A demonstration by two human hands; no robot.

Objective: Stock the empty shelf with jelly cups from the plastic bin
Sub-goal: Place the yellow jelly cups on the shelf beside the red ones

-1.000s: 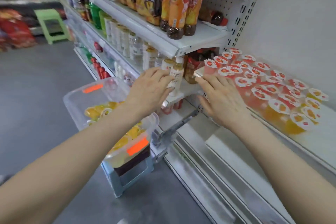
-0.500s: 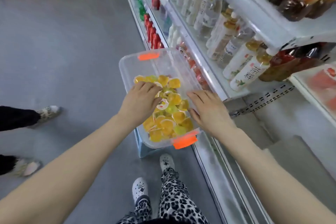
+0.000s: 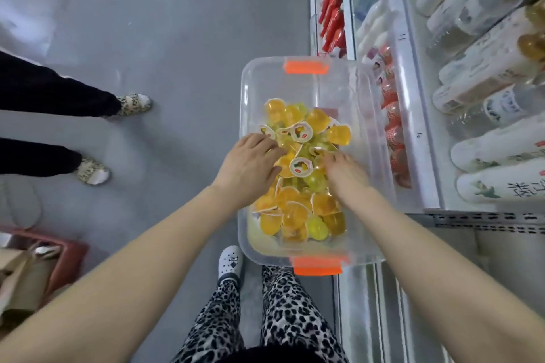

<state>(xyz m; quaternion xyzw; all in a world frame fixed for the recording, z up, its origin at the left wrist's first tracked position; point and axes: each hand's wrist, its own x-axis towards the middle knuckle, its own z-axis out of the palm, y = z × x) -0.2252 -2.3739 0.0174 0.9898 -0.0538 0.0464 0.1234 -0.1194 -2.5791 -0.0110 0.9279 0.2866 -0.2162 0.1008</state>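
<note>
A clear plastic bin point(image 3: 245, 91) with orange latches stands below me beside the shelving. It holds a heap of yellow and orange jelly cups point(image 3: 295, 215), some showing white printed lids. My left hand point(image 3: 250, 168) lies over the left side of the heap, fingers stretched onto the cups. Over the right side, my right hand point(image 3: 346, 175) has its fingertips dipped down among the cups; whether they hold one is hidden. The shelf with the stocked jelly cups is out of view.
Shelves of drink bottles point(image 3: 483, 47) run along the right, with red bottles point(image 3: 333, 9) lower down. Another person's legs and slippers point(image 3: 97, 169) stand at the left. A red basket point(image 3: 67, 259) sits bottom left. My own feet point(image 3: 231, 264) are just below the bin.
My view has swung down from the shelf to the bin. Both hands left the shelf edge and dropped into the bin onto the jelly cups.
</note>
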